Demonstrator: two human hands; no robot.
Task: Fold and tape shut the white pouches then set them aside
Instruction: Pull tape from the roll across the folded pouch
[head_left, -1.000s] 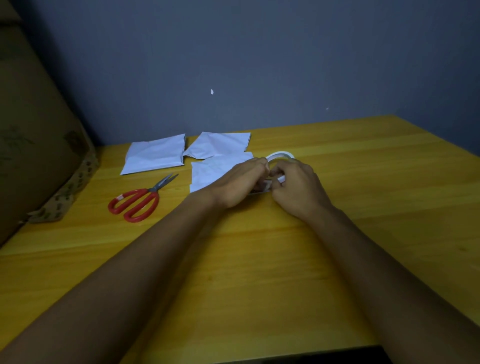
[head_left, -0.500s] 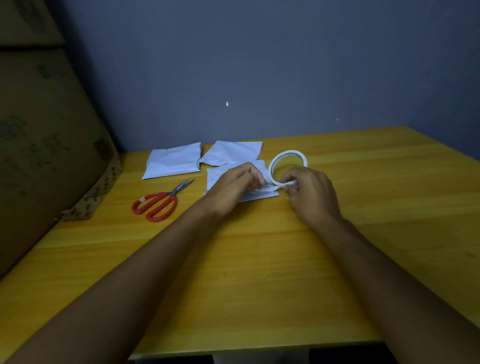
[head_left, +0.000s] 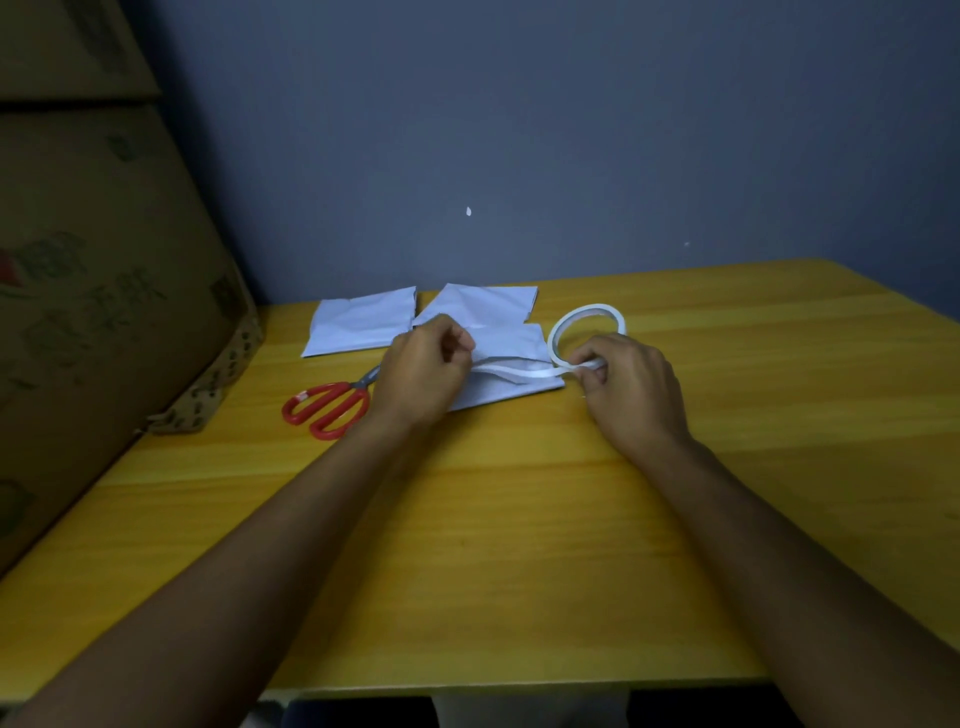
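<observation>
Left hand has its fingers curled, pinching the free end of a white tape strip at about the middle of the nearest white pouch. The strip runs from that hand to the right, stretched just above the pouch, to the tape roll. Right hand grips the lower edge of the roll, thumb and fingers curled round the ring where the strip leaves it. The roll stands tilted on edge at the pouch's right corner, its hole facing the camera.

The nearest pouch lies flat on the yellow wooden table, partly covered by the left hand. A second white pouch lies right behind it, touching or overlapping its far edge; cannot tell which. A third white pouch lies to the left of that one, near the wall, corners almost meeting. None shows tape on it from this view.

Red-handled scissors lie on the table left of the left hand, blades pointing toward the hand and partly hidden under it. Cardboard boxes stand at the table's left side. Dark blue-grey wall behind, with a small white speck on it.
</observation>
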